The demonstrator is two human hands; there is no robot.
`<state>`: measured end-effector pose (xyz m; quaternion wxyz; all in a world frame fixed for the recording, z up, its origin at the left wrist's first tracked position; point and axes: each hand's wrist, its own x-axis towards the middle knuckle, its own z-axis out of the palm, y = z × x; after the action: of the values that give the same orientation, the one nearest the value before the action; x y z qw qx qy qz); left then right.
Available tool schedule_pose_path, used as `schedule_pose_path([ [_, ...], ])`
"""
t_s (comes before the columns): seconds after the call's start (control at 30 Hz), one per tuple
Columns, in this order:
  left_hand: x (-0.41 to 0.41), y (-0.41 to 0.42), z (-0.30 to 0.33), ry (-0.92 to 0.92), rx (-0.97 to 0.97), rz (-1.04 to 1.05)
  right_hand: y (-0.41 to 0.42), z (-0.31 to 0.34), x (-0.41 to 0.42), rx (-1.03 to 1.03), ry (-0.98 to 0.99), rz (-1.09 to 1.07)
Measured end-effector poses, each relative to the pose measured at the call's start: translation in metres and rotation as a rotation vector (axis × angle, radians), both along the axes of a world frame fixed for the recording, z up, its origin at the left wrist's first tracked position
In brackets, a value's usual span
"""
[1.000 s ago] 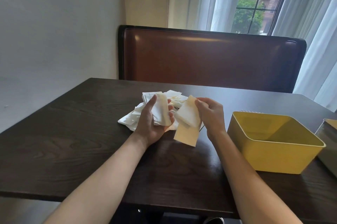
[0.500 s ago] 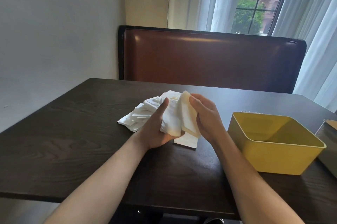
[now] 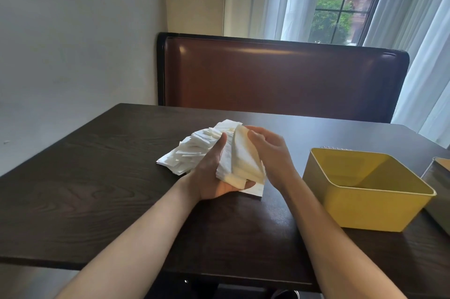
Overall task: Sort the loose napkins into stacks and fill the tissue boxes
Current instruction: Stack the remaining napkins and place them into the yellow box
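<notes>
Just left of the yellow tissue box [image 3: 365, 191], the left hand [image 3: 214, 174] cupped a small stack of napkins [image 3: 231, 164] from beneath, fingers curled round it. The right hand [image 3: 272, 152] pinched a cream napkin [image 3: 246, 155] against that stack. The loose pile [image 3: 192, 152] lay on the table [image 3: 97, 177] farther left of the box. The stacking step seemed under way; next the edges would likely need squaring before the stack went into the box, which held nothing visible.

Napkin stack [image 3: 239, 157] between both hands [image 3: 214, 172] beside yellow box [image 3: 365, 191].
</notes>
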<state>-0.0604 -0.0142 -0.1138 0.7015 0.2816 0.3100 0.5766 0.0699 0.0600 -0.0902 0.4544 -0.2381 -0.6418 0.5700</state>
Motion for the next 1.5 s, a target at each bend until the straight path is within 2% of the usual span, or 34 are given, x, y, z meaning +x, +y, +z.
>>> schedule_pose_path([
  [0.07,0.001,0.000,-0.001,0.010,-0.026,-0.009,0.000,-0.002,-0.003,0.093,-0.083,-0.078],
  [0.2,0.001,0.000,-0.003,0.072,-0.027,-0.040,0.000,-0.004,-0.003,0.149,-0.131,-0.078],
  [0.37,0.000,-0.002,0.001,0.069,-0.008,-0.040,-0.001,-0.005,-0.004,0.073,-0.240,0.002],
  [0.43,-0.003,-0.002,0.000,0.071,0.009,-0.050,0.001,-0.006,-0.006,0.064,-0.228,0.004],
  [0.53,-0.006,0.001,0.000,0.048,-0.014,0.022,0.015,-0.010,-0.003,0.020,-0.169,-0.159],
  [0.6,-0.008,0.003,0.002,-0.033,0.014,0.103,0.029,-0.018,0.003,0.045,-0.336,-0.314],
  [0.73,-0.013,0.007,0.004,-0.155,0.071,0.244,0.042,-0.035,0.004,0.198,-1.039,-0.355],
  [0.8,-0.014,0.008,0.003,-0.155,0.068,0.306,0.041,-0.035,0.000,0.225,-1.128,-0.350],
  [0.9,-0.016,0.008,0.002,-0.135,0.048,0.361,0.040,-0.032,-0.001,0.217,-1.067,-0.359],
  [1.03,-0.018,0.008,0.000,-0.077,0.024,0.362,0.041,-0.030,0.005,0.104,-0.625,-0.434],
  [1.13,-0.017,0.008,0.000,-0.059,0.024,0.357,0.040,-0.030,0.007,0.117,-0.495,-0.521],
  [1.23,-0.017,0.008,-0.001,-0.031,0.010,0.352,0.037,-0.026,0.007,0.137,-0.320,-0.497],
  [1.37,-0.015,0.007,0.000,0.033,0.076,0.383,0.022,-0.007,0.010,-0.062,0.085,-0.263],
  [1.5,-0.015,0.008,0.001,-0.048,0.096,0.376,0.009,0.003,0.014,-0.232,0.265,0.145],
])
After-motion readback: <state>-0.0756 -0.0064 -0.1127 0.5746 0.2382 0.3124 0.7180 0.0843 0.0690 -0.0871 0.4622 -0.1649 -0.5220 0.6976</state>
